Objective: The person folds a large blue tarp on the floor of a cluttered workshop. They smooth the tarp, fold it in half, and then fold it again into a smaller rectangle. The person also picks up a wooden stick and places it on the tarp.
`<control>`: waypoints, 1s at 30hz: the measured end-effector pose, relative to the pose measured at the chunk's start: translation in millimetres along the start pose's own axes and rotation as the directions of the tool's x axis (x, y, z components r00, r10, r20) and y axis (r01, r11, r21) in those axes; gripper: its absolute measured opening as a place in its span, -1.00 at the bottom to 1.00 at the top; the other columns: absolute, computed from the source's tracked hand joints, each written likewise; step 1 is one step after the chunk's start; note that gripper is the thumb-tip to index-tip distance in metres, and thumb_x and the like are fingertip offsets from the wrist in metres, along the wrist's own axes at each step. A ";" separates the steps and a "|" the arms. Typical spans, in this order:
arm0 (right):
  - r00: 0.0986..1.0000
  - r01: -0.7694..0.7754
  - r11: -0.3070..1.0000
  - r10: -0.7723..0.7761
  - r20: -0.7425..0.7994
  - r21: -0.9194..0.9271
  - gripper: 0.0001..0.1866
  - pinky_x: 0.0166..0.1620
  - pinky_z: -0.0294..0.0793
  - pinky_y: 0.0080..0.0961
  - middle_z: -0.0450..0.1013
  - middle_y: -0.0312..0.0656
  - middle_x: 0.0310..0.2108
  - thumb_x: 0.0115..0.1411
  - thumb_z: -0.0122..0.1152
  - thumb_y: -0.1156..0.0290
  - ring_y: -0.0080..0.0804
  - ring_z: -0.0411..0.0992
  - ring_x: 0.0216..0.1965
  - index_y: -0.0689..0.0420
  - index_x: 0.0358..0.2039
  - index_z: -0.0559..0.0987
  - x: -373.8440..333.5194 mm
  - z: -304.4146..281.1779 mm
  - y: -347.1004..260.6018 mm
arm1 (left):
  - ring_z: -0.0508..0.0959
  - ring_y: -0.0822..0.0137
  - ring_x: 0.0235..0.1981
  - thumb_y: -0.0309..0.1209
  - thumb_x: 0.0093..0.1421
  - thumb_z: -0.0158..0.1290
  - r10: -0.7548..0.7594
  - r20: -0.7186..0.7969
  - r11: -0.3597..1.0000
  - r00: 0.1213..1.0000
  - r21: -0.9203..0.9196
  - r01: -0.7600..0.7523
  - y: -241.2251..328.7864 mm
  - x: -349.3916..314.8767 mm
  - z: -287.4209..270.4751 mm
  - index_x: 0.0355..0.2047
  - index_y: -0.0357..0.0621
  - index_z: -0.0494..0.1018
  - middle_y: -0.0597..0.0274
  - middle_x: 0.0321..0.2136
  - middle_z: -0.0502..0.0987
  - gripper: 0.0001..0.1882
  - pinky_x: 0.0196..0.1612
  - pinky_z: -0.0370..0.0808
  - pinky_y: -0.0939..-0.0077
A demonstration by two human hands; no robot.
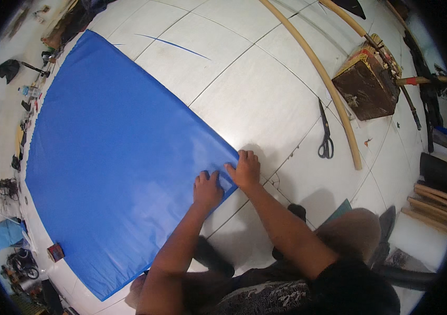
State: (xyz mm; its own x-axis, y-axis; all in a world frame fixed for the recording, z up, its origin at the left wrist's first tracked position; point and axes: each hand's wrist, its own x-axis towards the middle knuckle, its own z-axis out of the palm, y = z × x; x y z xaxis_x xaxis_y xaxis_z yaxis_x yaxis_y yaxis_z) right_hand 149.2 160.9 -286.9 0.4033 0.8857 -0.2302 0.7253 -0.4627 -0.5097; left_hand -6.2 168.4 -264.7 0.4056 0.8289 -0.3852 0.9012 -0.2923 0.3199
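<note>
A large blue sheet (113, 136) of smooth, plastic-like material lies spread over the floor, tapering to a corner on the right. My right hand (246, 170) grips that corner, thumb on top of the sheet and fingers over its edge. Just left of it, my left hand (208, 190) presses on the sheet, fingers bent and thumb held apart. Creases run through the sheet around both hands. Its left edge looks jagged. Black-handled scissors (325, 134) lie on the tiles to the right, away from both hands.
A long curved wooden strip (320, 68) lies beyond the scissors. Near it stands a dark block (365, 86) with rods across it. A small box (55, 252) touches the sheet's left edge. Wooden pieces (430, 207) are stacked at far right. Thin blue scraps (173, 46) lie on the tiles.
</note>
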 end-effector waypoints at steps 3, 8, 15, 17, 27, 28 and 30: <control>0.998 -0.019 0.999 0.021 -0.051 0.037 -0.43 -0.08 0.35 -0.16 0.33 0.02 -0.20 -0.07 0.36 0.14 -0.02 0.32 -0.12 0.27 -0.18 0.39 -4.2 13.2 -4.8 | 0.28 -0.17 0.03 -0.31 -0.01 0.08 -0.036 0.022 0.998 0.999 0.058 0.035 2.1 4.4 11.5 0.05 -0.03 0.29 -0.13 -0.04 0.30 -0.45 0.02 0.36 0.02; 0.991 -0.126 0.963 0.133 -0.012 0.237 -0.41 -0.08 0.40 -0.18 0.35 0.05 -0.18 -0.08 0.37 0.13 0.01 0.35 -0.11 0.29 -0.18 0.39 -5.9 21.1 -2.5 | 0.32 -0.11 -0.03 -0.34 -0.02 0.08 -0.066 -0.012 0.997 0.998 -0.042 0.065 8.4 9.5 5.6 -0.01 -0.08 0.34 -0.11 -0.08 0.33 -0.49 0.02 0.36 0.04; 0.974 -0.009 0.853 -0.110 0.197 0.521 -0.47 -0.12 0.40 -0.18 0.39 0.00 -0.29 -0.08 0.37 0.20 -0.03 0.38 -0.15 0.26 -0.20 0.38 -5.4 22.1 13.6 | 0.45 0.03 -0.30 -0.06 0.09 0.00 0.072 0.062 0.836 0.995 -0.548 -0.027 -59.2 43.6 40.4 -0.09 -0.17 0.37 -0.01 -0.35 0.46 -0.50 -0.12 0.39 0.19; 0.947 0.319 0.913 -0.315 -0.058 0.255 -0.52 -0.12 0.40 -0.17 0.39 -0.01 -0.30 -0.08 0.36 0.24 0.00 0.37 -0.16 0.25 -0.25 0.38 -25.2 10.8 -9.9 | 0.46 0.13 -0.39 0.05 0.13 -0.04 -0.081 0.320 0.435 0.944 -0.841 0.322 -46.2 49.7 12.0 -0.15 -0.21 0.39 0.05 -0.40 0.47 -0.45 -0.17 0.40 0.28; 0.942 0.218 0.685 -0.333 0.032 0.695 -0.45 -0.09 0.43 -0.31 0.46 0.05 -0.23 -0.03 0.38 0.11 -0.12 0.45 -0.19 0.32 -0.21 0.47 -36.1 28.3 -15.0 | 0.45 0.43 -0.59 -0.21 0.12 0.13 -0.011 0.414 0.272 0.910 -0.875 0.401 -86.4 40.2 -23.7 -0.28 -0.27 0.42 0.25 -0.49 0.49 -0.65 -0.48 0.42 0.56; 0.957 0.190 0.724 -0.286 0.039 0.663 -0.46 -0.12 0.44 -0.32 0.47 0.04 -0.26 -0.03 0.38 0.10 -0.13 0.46 -0.22 0.32 -0.24 0.48 -37.6 32.9 -11.3 | 0.46 0.42 -0.58 -0.23 0.13 0.12 -0.005 0.415 0.258 0.910 -0.878 0.402 -79.9 39.7 -27.0 -0.28 -0.28 0.43 0.24 -0.48 0.51 -0.67 -0.47 0.44 0.56; 0.980 0.131 0.795 -0.194 0.044 0.593 -0.47 -0.17 0.46 -0.35 0.48 0.02 -0.32 -0.04 0.38 0.06 -0.15 0.48 -0.27 0.31 -0.30 0.51 -43.7 38.7 -11.0 | 0.49 0.41 -0.55 -0.27 0.15 0.11 -0.007 0.409 0.210 0.913 -0.892 0.401 -68.4 34.2 -32.9 -0.27 -0.30 0.44 0.21 -0.44 0.53 -0.70 -0.44 0.47 0.54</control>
State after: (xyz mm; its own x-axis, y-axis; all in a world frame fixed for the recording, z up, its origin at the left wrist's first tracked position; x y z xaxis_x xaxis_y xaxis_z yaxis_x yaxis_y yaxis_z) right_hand 102.0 128.8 -303.3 0.2304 0.9593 -0.1632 0.2986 -0.2293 -0.9264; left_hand -59.0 232.4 -271.2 0.4264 0.5636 -0.7075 0.2160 0.6961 0.6846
